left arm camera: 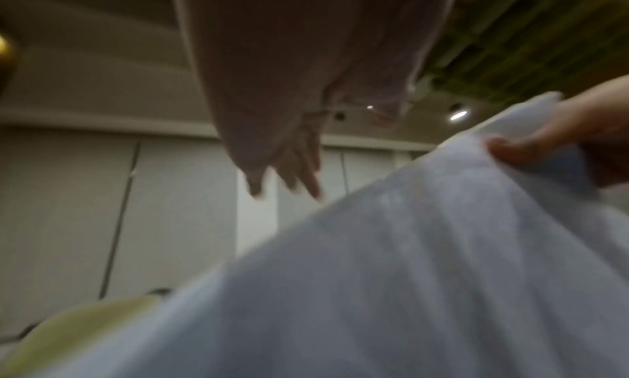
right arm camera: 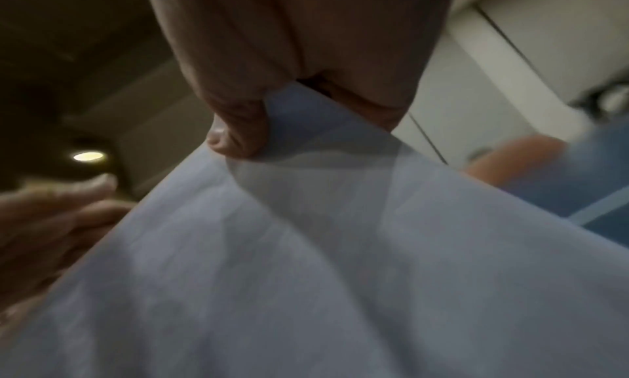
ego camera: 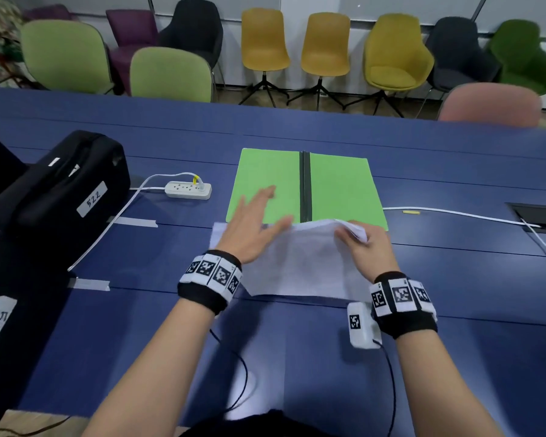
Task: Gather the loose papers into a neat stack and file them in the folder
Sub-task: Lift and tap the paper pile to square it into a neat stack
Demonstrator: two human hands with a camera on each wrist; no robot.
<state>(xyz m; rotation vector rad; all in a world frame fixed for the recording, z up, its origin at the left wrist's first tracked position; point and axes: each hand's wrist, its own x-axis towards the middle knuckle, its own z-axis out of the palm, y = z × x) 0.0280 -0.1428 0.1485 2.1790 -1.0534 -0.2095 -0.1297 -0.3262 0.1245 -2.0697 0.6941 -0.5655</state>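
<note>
An open green folder (ego camera: 265,171) with a dark spine lies flat on the blue table (ego camera: 423,159). Just in front of it, white papers (ego camera: 300,263) sit in a loose pile, their far right corner lifted. My right hand (ego camera: 364,244) pinches that raised corner between thumb and fingers; the right wrist view shows the papers (right arm camera: 306,249) under my thumb. My left hand (ego camera: 252,228) hovers with straight, spread fingers over the pile's far left edge and the folder's left leaf, holding nothing. In the left wrist view the papers (left arm camera: 374,276) fill the lower frame.
A black case (ego camera: 60,184) labelled 522 stands at the left, with a white power strip (ego camera: 188,190) and its cable beside it. Another white cable (ego camera: 454,212) runs to the right. A small white device (ego camera: 361,324) lies by my right wrist. Chairs line the far side.
</note>
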